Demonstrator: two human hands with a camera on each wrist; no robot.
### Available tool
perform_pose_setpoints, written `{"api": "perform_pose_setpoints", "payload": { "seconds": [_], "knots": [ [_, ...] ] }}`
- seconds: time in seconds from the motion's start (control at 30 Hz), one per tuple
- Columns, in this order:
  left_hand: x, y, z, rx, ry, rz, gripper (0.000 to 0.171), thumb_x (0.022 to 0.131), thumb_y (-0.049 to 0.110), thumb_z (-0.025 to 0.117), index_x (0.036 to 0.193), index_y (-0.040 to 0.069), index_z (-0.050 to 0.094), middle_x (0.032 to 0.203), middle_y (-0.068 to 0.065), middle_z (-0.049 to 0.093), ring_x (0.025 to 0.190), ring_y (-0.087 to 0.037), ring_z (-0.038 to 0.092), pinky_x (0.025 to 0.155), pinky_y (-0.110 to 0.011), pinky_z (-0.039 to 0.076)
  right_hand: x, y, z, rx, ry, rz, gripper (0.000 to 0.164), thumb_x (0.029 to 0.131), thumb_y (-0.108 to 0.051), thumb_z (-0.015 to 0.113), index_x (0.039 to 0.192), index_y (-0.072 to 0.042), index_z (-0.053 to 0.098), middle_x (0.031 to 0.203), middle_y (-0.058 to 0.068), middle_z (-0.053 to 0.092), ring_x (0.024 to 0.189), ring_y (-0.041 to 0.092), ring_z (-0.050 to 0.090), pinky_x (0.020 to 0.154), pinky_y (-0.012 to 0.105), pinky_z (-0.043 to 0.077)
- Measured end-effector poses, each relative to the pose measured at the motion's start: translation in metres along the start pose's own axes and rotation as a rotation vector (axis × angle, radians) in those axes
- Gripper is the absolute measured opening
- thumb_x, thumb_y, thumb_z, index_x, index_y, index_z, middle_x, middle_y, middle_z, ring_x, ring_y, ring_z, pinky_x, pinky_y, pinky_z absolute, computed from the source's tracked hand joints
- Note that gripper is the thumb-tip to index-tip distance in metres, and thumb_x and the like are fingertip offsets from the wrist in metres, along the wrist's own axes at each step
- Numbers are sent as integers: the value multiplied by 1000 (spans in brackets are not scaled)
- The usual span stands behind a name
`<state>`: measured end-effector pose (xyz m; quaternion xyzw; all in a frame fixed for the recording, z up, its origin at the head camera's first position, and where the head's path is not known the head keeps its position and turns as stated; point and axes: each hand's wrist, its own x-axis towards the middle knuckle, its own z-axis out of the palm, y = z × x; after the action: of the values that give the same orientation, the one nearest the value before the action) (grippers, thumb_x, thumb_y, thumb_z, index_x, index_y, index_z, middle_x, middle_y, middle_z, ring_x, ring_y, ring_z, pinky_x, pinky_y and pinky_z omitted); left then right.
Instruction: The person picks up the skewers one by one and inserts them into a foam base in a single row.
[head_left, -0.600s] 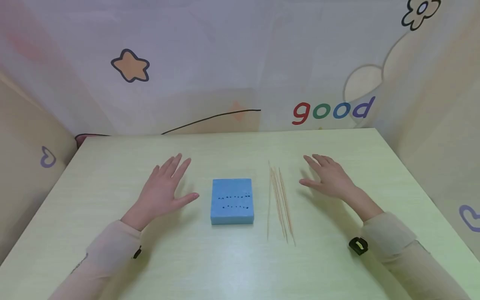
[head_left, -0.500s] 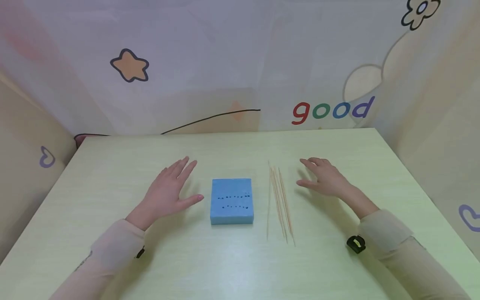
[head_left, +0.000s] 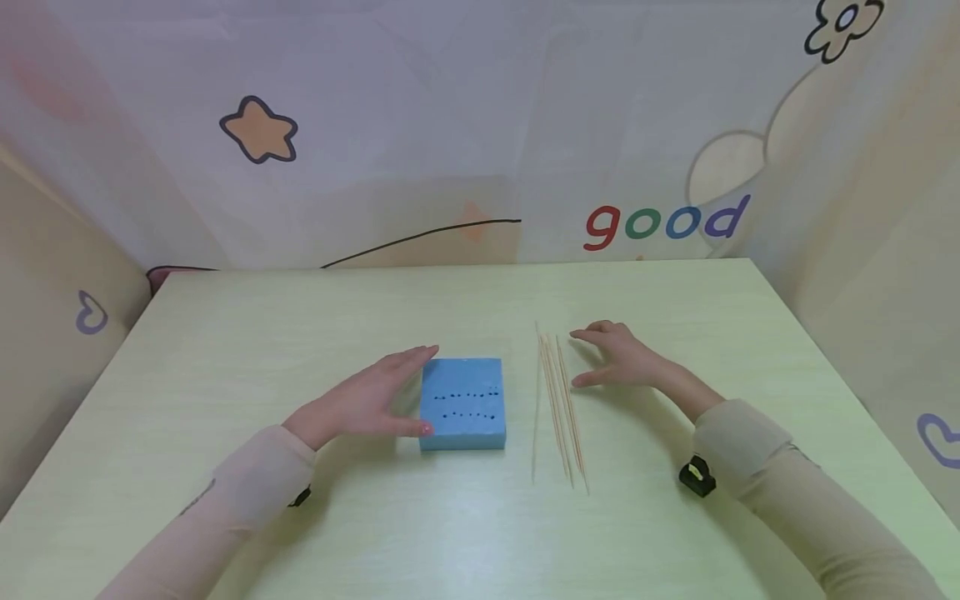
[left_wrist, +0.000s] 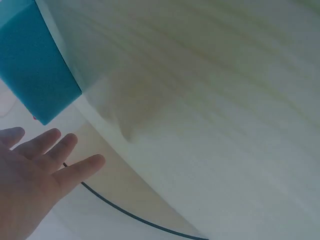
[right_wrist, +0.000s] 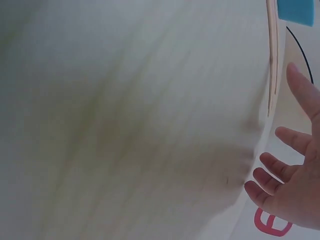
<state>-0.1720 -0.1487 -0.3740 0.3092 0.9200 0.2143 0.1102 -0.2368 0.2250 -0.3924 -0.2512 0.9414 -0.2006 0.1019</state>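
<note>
A blue foam block with two rows of small dark holes lies flat near the middle of the table. My left hand is at its left side, fingers spread, with thumb and fingertips overlapping its left edge in the head view. The left wrist view shows the fingers stretched out beside the block. Right of the block lie several thin wooden skewers, roughly side by side. My right hand hovers just to their right, thumb and fingers apart and holding nothing. In the right wrist view the skewers show beyond the thumb.
The pale table runs back to a printed cloth backdrop carrying a star and the word good. Cloth also hangs at both sides. A small black device sits at the right cuff, another at the left.
My left hand has moved right to the block's left edge. My right hand has moved left, close to the skewers. The block and skewers stay where they were.
</note>
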Motion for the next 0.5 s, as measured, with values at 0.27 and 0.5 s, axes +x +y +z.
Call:
{"api": "perform_pose_setpoints", "payload": {
  "seconds": [0.27,0.5],
  "knots": [
    [4,1,2,41,-27,32,101,75,58,64,146,6,14,148,-12,23,133,-30,25,106,-44,25,5,-7,8,-19,-23,10,80,71,-40,76,134,-3,43,135,27,33,123,43,25,98,60,22],
    [4,3,2,47,-49,4,100,76,56,64,144,0,16,148,-13,21,134,-29,24,106,-42,25,5,-9,10,-46,-39,20,80,72,-42,74,135,-5,42,138,27,29,125,44,22,97,63,21]
  ]
}}
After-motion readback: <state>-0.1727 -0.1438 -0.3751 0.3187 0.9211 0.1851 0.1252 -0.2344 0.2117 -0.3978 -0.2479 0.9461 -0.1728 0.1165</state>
